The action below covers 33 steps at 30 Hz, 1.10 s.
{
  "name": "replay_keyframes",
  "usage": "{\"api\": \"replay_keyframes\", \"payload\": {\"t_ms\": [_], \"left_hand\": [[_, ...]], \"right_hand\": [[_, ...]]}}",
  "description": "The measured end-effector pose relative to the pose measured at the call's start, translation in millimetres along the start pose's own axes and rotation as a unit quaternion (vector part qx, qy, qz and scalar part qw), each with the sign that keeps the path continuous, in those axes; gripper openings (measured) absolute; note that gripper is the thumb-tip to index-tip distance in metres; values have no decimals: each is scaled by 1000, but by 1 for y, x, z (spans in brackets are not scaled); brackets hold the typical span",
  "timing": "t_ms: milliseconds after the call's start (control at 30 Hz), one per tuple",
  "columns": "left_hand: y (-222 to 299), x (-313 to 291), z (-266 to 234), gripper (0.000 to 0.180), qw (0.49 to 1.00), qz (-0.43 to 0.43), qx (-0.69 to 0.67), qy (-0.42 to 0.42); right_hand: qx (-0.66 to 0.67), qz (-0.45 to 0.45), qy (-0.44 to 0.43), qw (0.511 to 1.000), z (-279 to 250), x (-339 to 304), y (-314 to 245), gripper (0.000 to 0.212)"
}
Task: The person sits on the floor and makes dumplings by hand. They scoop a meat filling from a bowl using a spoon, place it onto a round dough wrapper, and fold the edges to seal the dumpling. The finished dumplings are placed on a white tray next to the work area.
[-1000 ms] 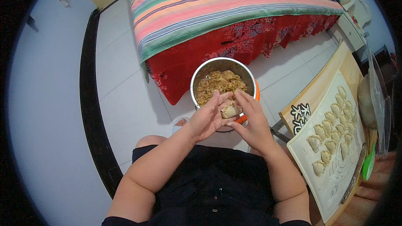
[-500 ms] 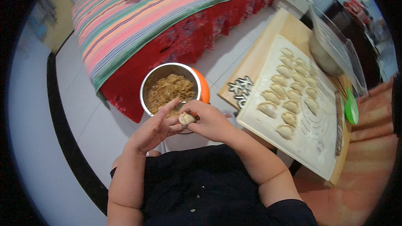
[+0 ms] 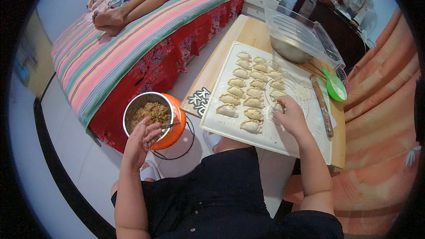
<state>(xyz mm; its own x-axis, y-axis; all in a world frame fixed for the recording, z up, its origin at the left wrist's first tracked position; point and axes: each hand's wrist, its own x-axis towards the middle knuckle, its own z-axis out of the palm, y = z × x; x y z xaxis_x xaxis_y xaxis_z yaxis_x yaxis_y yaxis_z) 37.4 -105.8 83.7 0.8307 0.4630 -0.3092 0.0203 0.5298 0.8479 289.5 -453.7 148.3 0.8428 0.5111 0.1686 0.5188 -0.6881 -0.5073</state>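
At the right, my right hand pinches a dumpling at the surface of the white board. Its fingers partly cover the dumpling. Rows of pleated dumplings lie just left of it. My left hand is raised with fingers apart and holds nothing, near the rim of the metal pot. Chopped filling fills part of that pot, and a utensil's handle sticks out over its right side. The pot stands on an orange stool.
A rolling pin and a green bowl of white powder lie along the board's right. Flat dough wrappers sit near the pin. A clear plastic lid rests over a metal basin. Behind, a person's legs lie on the striped bed.
My right hand has moved right, from beside my left hand to the board, carrying the dumpling. My left hand has parted from it and moved slightly left. The view has turned right.
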Motion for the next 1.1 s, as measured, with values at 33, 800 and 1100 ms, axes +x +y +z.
{"api": "replay_keyframes", "payload": {"t_ms": [33, 800, 1100], "left_hand": [[-2, 1, 2, 56, 1000, 1, 12, -8], [-11, 4, 5, 52, 997, -1, 82, -6], [-9, -3, 2, 48, 995, 0, 100, 18]], "right_hand": [[-18, 11, 4, 1000, -1, 1, 13, 36], [8, 100, 172, 980, -11, 38, 111, 37], [-26, 221, 14, 975, -29, 80, 141, 41]]}}
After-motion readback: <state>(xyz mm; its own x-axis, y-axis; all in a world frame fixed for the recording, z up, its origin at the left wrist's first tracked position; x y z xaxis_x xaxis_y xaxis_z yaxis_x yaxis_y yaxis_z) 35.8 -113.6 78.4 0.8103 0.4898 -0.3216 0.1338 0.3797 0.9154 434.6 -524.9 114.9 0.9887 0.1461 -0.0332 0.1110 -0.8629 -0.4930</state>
